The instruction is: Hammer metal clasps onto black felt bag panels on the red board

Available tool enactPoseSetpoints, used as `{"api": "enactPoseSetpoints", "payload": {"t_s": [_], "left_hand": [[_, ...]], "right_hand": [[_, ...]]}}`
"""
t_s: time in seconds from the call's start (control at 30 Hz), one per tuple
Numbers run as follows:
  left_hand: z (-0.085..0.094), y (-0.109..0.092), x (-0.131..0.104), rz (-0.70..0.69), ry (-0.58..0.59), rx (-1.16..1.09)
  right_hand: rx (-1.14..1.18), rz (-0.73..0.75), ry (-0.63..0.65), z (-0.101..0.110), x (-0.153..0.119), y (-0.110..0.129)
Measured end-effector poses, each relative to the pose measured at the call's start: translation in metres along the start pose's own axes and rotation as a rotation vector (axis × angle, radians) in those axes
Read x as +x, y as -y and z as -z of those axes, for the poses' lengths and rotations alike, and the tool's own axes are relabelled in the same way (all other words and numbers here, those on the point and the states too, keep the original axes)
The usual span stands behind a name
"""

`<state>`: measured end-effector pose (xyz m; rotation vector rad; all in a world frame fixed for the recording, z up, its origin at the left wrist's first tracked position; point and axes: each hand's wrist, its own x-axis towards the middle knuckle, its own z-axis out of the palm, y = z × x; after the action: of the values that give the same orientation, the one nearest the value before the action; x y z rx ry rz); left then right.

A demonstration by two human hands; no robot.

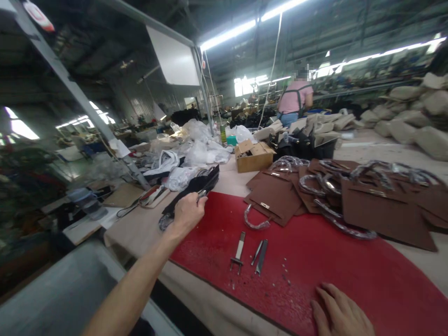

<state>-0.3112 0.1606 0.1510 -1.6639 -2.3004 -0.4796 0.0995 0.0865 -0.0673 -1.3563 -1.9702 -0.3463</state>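
My left hand [187,214] is closed at the edge of a stack of black panels [191,186], left of the red board [301,261]. A small shiny metal piece [201,193] shows beside its thumb, but what the fingers hold is hidden. My right hand [343,311] rests on the red board near its front edge, fingers bent and apart, holding nothing. Between the hands lie a two-pronged metal tool [239,252] and a pair of slim dark tweezers-like tools [260,255]. Small bits are scattered around them.
Brown bag panels [275,193] with plastic-wrapped handles [257,225] overlap the board's far side. Behind stand a cardboard box [255,158] and clear plastic bags [203,144]. A metal post [80,95] rises at left. A person in pink [292,99] stands farther off.
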Motion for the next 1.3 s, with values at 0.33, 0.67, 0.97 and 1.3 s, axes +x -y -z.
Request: {"api": "enactPoseSetpoints", "payload": {"t_s": [0.33, 0.67, 0.97, 1.3], "left_hand": [[-0.076, -0.188, -0.278, -0.698, 0.551, -0.248], [-0.069, -0.218, -0.297, -0.869, 0.693, -0.279], [-0.084, -0.214, -0.304, -1.051, 0.529, -0.272], [-0.084, -0.196, -0.296, -0.992, 0.294, -0.561]], "right_hand": [[0.518, -0.486, 0.134, 0.047, -0.002, 0.005], [0.384, -0.355, 0.187, 0.075, -0.013, -0.011], [0.231, -0.255, 0.360, 0.084, -0.002, -0.003], [0.199, -0.234, 0.386, 0.070, 0.003, 0.009]]}}
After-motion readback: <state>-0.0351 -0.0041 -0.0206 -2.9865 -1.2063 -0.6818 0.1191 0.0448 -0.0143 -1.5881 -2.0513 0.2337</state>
